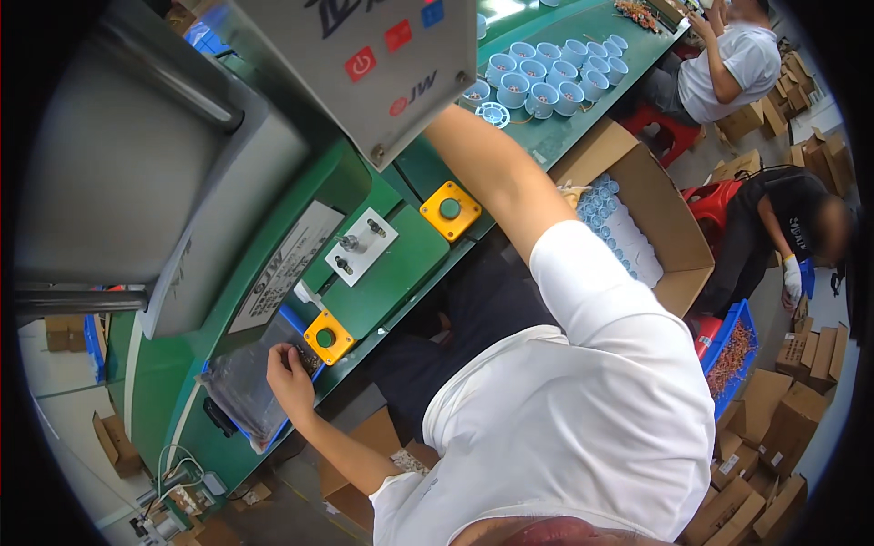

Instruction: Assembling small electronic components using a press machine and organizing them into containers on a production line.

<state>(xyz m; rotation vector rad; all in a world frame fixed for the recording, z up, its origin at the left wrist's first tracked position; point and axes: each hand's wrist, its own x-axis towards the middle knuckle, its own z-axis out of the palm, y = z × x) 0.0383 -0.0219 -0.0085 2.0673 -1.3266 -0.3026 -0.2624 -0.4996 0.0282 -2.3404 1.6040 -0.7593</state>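
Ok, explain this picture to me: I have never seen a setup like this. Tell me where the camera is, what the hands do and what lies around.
The camera sits on the person's head and looks down, so edges bend. The left hand reaches into a plastic-lined blue bin of small dark parts, beside a yellow push-button box. The right arm stretches up behind the grey machine panel; its hand is hidden. A second yellow button box sits on the green machine bench. Farther off stand blue-white cups and an open cardboard box.

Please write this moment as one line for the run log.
left hand: in grey bag of small parts, grip unclear | right hand: hidden behind machine panel | nearby: yellow button box
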